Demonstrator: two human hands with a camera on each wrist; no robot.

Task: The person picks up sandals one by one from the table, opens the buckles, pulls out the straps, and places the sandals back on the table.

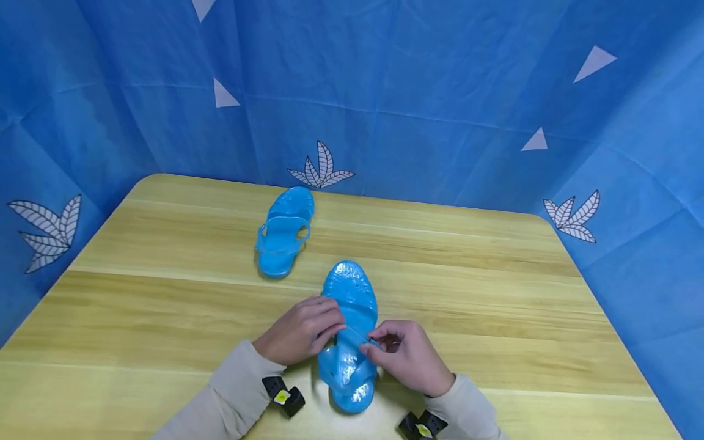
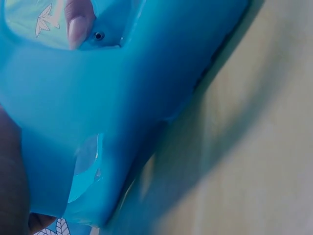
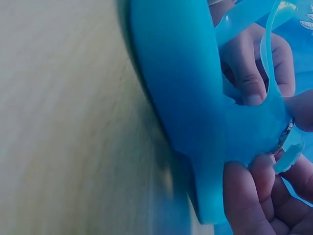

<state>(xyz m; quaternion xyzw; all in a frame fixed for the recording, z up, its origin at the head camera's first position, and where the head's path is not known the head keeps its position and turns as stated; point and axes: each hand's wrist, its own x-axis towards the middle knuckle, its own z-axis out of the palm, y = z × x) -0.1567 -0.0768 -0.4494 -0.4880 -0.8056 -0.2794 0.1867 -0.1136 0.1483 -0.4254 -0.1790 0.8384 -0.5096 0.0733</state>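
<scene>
A glossy blue sandal (image 1: 352, 281) lies on the table before me, its straps on top. On its left side my left hand (image 1: 305, 327) holds the strap. My right hand (image 1: 409, 354) pinches the strap's end on the right side. In the right wrist view, a small metal buckle (image 3: 284, 136) and a loose strap tip (image 3: 288, 157) sit between the right fingers (image 3: 239, 196). Behind the strap, the left thumb (image 3: 253, 95) shows there too. The left wrist view has the sandal's side (image 2: 146, 88) up close, with a fingertip (image 2: 78, 29) beside a small rivet (image 2: 99, 35).
A second blue sandal (image 1: 283, 229) lies farther back and left, near the rear edge of the wooden table (image 1: 467, 263). A blue patterned curtain (image 1: 385, 73) hangs behind the table and at both sides.
</scene>
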